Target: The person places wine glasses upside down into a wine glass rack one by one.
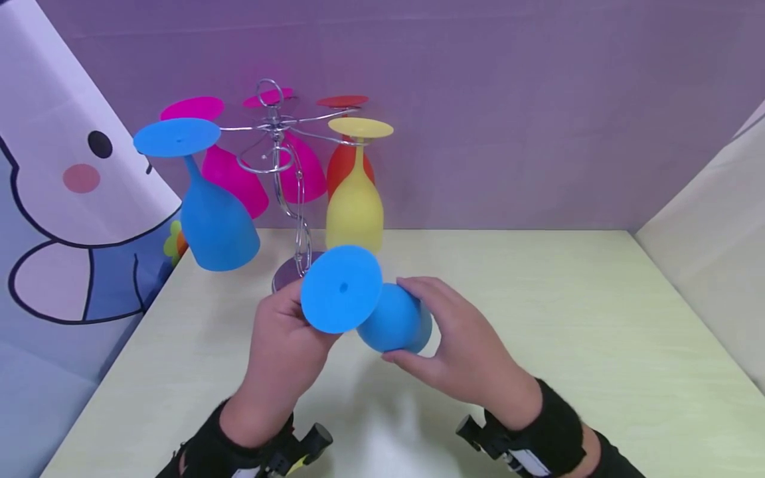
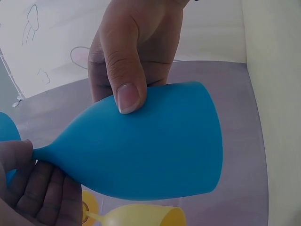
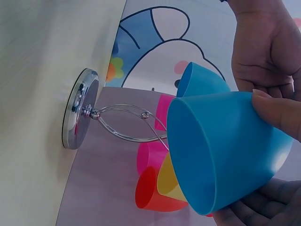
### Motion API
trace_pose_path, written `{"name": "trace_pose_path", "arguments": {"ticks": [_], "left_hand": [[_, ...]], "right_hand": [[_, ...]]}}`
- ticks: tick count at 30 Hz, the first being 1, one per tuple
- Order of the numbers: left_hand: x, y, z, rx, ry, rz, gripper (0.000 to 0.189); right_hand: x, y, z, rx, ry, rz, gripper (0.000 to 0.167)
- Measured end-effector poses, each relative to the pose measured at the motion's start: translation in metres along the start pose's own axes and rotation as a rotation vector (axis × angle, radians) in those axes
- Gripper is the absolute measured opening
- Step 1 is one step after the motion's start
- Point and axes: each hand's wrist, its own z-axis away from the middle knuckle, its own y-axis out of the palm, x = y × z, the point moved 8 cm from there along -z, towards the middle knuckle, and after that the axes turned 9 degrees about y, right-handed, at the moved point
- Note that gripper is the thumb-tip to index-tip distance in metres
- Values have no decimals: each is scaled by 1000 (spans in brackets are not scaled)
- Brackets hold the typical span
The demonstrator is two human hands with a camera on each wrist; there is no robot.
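Note:
Both hands hold one blue plastic goblet (image 1: pixel 391 322), tilted with its round foot toward the head camera. My left hand (image 1: pixel 289 348) pinches the thin stem near the foot. With thumb and fingers on opposite sides, my right hand (image 1: pixel 463 345) grips the bowl. In the left wrist view the goblet (image 2: pixel 146 141) lies sideways, its stem between the left thumb and fingers. The right wrist view looks into the hollow mouth of the goblet (image 3: pixel 193 155). Just beyond the hands stands a chrome goblet rack (image 1: pixel 275 126), its round base (image 1: pixel 287 273) partly hidden behind the left hand.
Upside down on the rack hang another blue goblet (image 1: pixel 218 222), two pink goblets (image 1: pixel 233 179), a red goblet (image 1: pixel 346 166) and a yellow goblet (image 1: pixel 355 206). The pale table (image 1: pixel 568 318) ends at a purple backdrop (image 1: pixel 508 119). A cartoon-printed cloth (image 1: pixel 54 372) hangs at left.

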Motion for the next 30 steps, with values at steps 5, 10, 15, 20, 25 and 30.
{"name": "trace_pose_path", "arguments": {"ticks": [5,10,15,20,25,30], "left_hand": [[0,1,1,-3,1,9,29],[-1,4,1,14,-5,94,37],[1,10,0,50,-25,170,33],[3,21,-1,167,-21,251,43],[9,32,-1,284,-58,253,62],[13,39,0,333,-50,225,68]], "right_hand": [[-1,1,0,14,6,-21,88],[-2,-6,0,32,34,-100,87],[-5,-20,1,57,73,-242,84],[-9,-32,2,70,127,-366,82],[-15,-37,3,65,191,-459,79],[-16,-38,2,72,234,-499,79]]}}
